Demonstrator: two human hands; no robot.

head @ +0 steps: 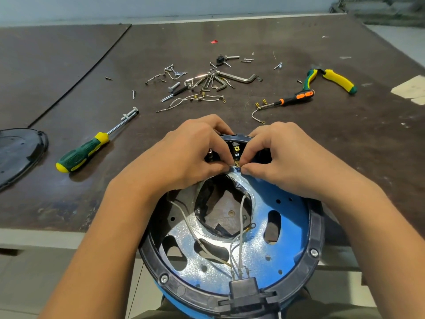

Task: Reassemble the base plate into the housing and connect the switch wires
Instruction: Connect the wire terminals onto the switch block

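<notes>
A round housing with a black plastic rim (317,229) and blue body sits at the near edge of the dark brown worktop (322,146), open side up. The silvery-blue perforated metal base plate (287,224) lies inside the rim. Thin white wires (241,217) run across the plate from a black connector block (243,288) at the near rim.

At the far rim, the left hand (184,155) and right hand (287,157) meet. Their curled fingers (250,169) pinch a small brass spade terminal (236,162) just below the black switch (235,148).

Beyond lie a green-and-yellow screwdriver (82,153) and a black oval cover (18,153) on the left. An orange-and-black screwdriver (294,99) and yellow-handled pliers (338,80) lie on the right. A scatter of screws and hex keys (207,80) lies in the middle.
</notes>
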